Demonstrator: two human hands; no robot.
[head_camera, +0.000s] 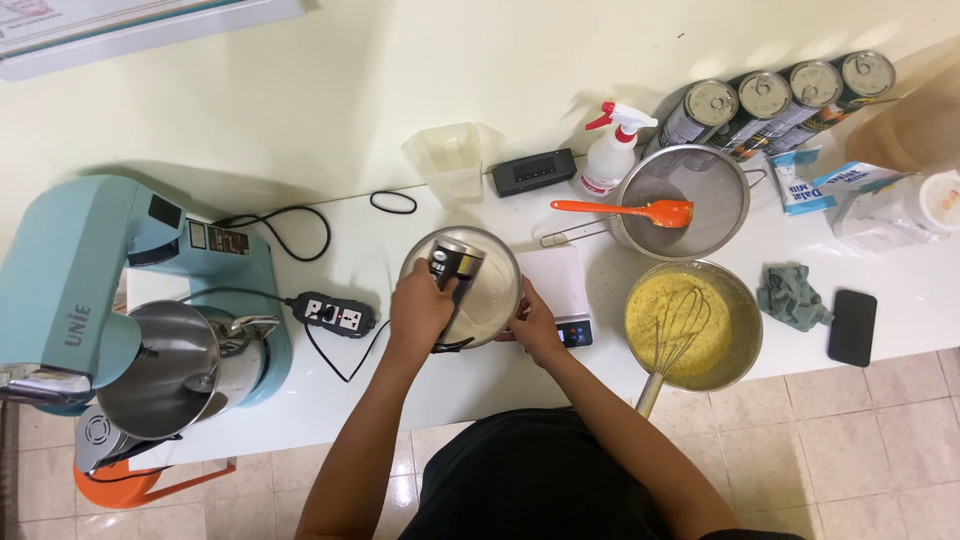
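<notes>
My left hand (418, 312) grips a black and silver hand mixer (452, 268) that points down into a round metal bowl (505, 262) of pale cream. At the bowl's right rim, my right hand (533, 327) holds the bowl steady. The bowl stands on a white table (420, 385), partly over a small white digital scale (572, 300). What the mixer's end does inside the cream is hidden.
A light blue stand mixer (90, 290) with a steel bowl stands at the left, beside a power strip (335, 315). To the right are a bowl of yellow batter with a whisk (690, 322), a sieve with an orange spatula (640, 211), a cloth (792, 296), a phone (852, 327), cans (765, 100) and a spray bottle (610, 155).
</notes>
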